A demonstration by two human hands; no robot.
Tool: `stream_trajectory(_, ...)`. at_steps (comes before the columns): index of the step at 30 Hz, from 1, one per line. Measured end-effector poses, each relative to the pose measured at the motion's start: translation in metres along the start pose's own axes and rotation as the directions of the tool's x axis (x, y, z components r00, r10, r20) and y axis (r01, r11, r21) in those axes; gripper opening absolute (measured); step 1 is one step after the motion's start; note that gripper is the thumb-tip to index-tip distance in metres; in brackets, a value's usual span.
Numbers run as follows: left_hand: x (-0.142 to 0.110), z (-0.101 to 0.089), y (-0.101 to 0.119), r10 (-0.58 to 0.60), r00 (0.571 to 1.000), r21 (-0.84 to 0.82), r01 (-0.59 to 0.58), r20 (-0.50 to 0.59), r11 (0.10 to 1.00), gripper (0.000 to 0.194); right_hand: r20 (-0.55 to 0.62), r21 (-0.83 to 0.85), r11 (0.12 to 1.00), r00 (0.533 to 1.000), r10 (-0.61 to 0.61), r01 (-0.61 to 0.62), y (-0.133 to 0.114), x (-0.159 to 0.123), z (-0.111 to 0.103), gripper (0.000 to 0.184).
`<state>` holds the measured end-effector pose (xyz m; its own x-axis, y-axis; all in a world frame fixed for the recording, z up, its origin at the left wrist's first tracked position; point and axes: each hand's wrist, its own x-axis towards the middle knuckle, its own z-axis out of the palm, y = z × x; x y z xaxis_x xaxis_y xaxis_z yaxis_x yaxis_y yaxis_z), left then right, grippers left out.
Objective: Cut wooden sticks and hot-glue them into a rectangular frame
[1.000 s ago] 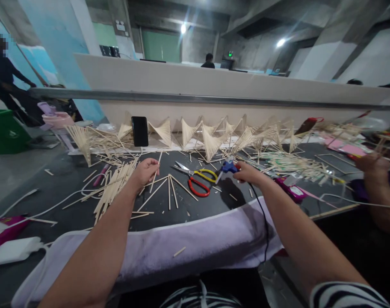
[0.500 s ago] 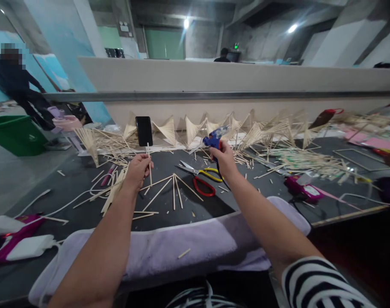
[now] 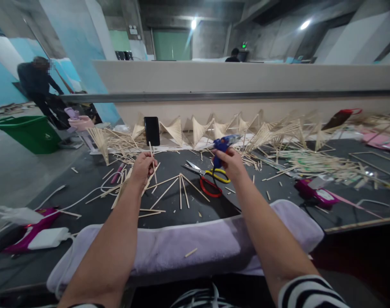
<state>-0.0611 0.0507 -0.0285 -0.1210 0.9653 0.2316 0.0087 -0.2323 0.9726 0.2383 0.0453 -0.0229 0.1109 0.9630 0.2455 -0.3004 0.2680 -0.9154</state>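
Note:
My left hand (image 3: 144, 167) pinches a thin wooden stick (image 3: 152, 159) that points upward in front of a black phone (image 3: 152, 131). My right hand (image 3: 232, 161) is wrapped round a blue glue gun (image 3: 221, 155), held above the table with its nozzle end hard to make out. Between and below my hands, several sticks spread out from one point in a fan (image 3: 181, 188) on the dark table. Scissors (image 3: 210, 179) with one red and one yellow handle lie with parted blades beside the fan, below the glue gun.
Twisted stick models (image 3: 199, 130) line the low wall. Loose sticks (image 3: 313, 164) are heaped at the right. Purple power strips (image 3: 315, 192) with cables sit on both sides. A lilac towel (image 3: 195, 244) covers the front edge. A person stands beyond a green bin (image 3: 28, 134).
My view has shifted slightly left. The glue gun in my right hand has turned, its nozzle end swinging toward the right. My left hand still holds the stick.

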Motion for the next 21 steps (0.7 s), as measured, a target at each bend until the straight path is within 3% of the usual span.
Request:
stream_trajectory(3,0.0,0.002,-0.004,0.009,1.0,0.003,-0.009,0.009,1.0,0.019,0.081,-0.004,0.994,0.991,0.111,-0.111,0.008,-0.007,0.008,0.041)
stream_trajectory(8,-0.002,0.008,-0.007,0.005,0.997,0.018,-0.007,0.072,1.0,0.024,0.049,-0.079,0.997,0.999,0.009,-0.006,0.005,-0.007,0.0,0.044)
stream_trajectory(13,-0.007,0.018,-0.006,-0.036,0.99,0.07,0.026,0.139,0.997,0.022,0.036,0.021,1.0,0.999,0.006,-0.006,0.006,-0.005,-0.015,0.041)
stream_trajectory(17,-0.012,0.028,-0.009,-0.066,0.971,0.101,0.043,0.231,0.994,0.021,0.069,0.066,0.991,0.992,0.108,-0.113,0.014,-0.006,-0.012,0.037)
stream_trajectory(21,-0.016,0.034,-0.012,-0.087,0.962,0.113,0.06,0.258,0.992,0.021,0.107,0.124,0.959,0.964,0.244,-0.256,0.024,-0.01,0.0,0.034)
